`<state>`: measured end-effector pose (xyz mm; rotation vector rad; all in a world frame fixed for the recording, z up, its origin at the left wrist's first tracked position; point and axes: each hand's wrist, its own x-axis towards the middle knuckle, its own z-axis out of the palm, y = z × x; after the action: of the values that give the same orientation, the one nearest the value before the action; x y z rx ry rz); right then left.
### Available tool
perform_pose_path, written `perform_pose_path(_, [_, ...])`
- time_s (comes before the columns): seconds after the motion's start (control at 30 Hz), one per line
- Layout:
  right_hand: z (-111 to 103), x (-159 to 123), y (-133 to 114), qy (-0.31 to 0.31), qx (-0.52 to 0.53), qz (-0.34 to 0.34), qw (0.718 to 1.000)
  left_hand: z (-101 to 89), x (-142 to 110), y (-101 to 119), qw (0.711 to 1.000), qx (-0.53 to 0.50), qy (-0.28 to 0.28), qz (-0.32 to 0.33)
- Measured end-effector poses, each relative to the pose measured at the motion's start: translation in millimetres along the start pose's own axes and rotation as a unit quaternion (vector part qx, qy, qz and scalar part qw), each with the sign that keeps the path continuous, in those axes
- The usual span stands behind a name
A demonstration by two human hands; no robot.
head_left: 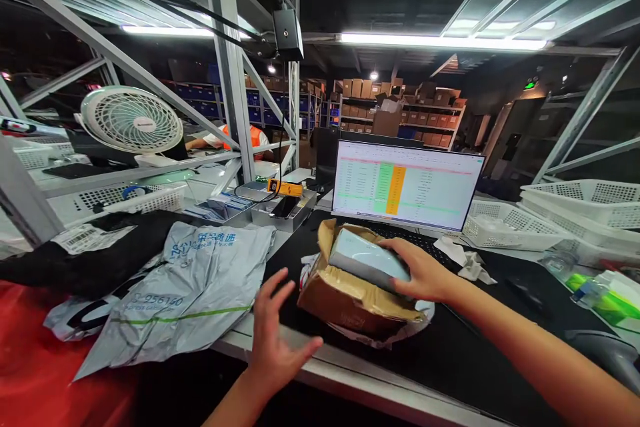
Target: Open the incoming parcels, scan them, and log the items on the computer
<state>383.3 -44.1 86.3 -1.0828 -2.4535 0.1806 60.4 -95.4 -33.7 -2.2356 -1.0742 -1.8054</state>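
The pale blue rectangular box with grey sides (365,257) lay at a slant in the torn mouth of a brown cardboard carton (350,303). The right hand (417,270) pinched the box's right end, thumb on the near side and fingers towards the far side, probably because the raised flap crowded the opposite end. The left hand (275,340) was spread and held nothing, its thumb and fingers wide apart, just beside the carton without touching it; that position seemed to leave room around the cardboard.

The carton rested on a black flat mat (450,360) covering the surface (340,373), directly before the lit rectangular monitor (365,180), likely so that box and screen could be viewed together. To its left, a crumpled grey plastic mailing bag (190,287) lay against a black plastic parcel with a white label (117,257), apparently kept aside from the carton. White perforated plastic baskets (510,223) stood farther right, presumably within reach yet off the mat's middle.
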Motion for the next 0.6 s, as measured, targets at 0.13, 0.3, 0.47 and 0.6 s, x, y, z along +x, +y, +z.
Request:
perform_pose_path(0.13, [-1, -16, 7, 0.092, 0.069, -0.011, 0.993, 10.6, 4, -41, 0.973, -0.136, -0.104, -0.154])
perform_pose_path(0.3, [0, -27, 8, 0.179, 0.093, -0.027, 0.979, 16.5, 33, -59, 0.906, -0.329, -0.156, -0.217])
perform_pose_path(0.47, [22, -38, 24, 0.231, 0.169, 0.003, 0.958, 21.7, 51, -48, 0.875, -0.394, -0.109, -0.261])
perform_pose_path(0.6, [40, -42, 30, 0.271, 0.275, 0.069, 0.920, 32.0, 51, -37, 0.870, -0.411, -0.054, -0.268])
